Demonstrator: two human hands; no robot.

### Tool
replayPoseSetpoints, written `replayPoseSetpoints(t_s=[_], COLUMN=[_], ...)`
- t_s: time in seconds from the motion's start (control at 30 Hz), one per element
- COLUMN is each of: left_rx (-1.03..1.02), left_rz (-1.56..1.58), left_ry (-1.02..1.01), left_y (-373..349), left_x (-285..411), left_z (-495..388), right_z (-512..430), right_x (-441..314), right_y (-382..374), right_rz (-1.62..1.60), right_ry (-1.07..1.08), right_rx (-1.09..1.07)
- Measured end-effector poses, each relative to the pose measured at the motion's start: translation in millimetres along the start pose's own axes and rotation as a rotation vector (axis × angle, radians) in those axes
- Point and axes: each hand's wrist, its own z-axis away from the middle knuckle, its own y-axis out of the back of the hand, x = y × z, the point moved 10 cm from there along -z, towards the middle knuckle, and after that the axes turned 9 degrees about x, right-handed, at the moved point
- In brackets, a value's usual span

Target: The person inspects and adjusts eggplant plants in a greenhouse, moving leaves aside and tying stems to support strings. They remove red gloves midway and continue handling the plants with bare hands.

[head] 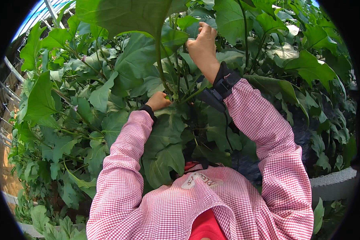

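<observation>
Leafy plants, by their lobed leaves and small purple flowers probably eggplants, surround both hands. My left hand [159, 101] is low at the centre, fingers curled at the base of a thick green leaf stalk [159, 60]; a bit of green shows at its fingertips, but what it grips is unclear. That stalk rises to a large leaf [129, 15] close to the camera. My right hand [203, 45] is raised higher and to the right among upright stems, its fingers bent and partly against leaves. Whether it holds anything cannot be told. A black strapped device [220, 90] sits on the right wrist.
Dense foliage [75, 120] spreads on the left, with more leaves [306, 66] on the right. A pale concrete edge [333, 183] runs at the lower right. Metal tubes [13, 70] stand at the far left. A black cable [227, 129] hangs below the right wrist.
</observation>
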Motion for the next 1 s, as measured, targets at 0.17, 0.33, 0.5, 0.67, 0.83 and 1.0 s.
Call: replayPoseSetpoints(t_s=[0.17,0.33,0.5,0.67,0.83,1.0], left_rx=[-0.056,0.901,0.658,0.931,0.901,-0.023], left_rz=[0.353,0.563,-0.096,-0.106,-0.791,-0.476], left_ry=[0.119,-0.46,-0.197,0.213,0.319,-0.167], left_y=[78,272,248,298,255,94], left_x=[65,125,96,37,13,23], left_z=[100,187,79,4,-13,-43], right_z=[-13,3,59,68,71,74], right_x=[6,11,9,0,-9,-19], right_y=[0,-34,-67,-64,-53,-56], right_rz=[-0.557,-0.929,-0.519,-0.557,-0.604,-0.602], right_ry=[-0.183,-0.6,-0.61,-0.597,-0.572,-0.479], right_rx=[-0.04,-0.399,-0.937,-0.969,-0.937,-0.928])
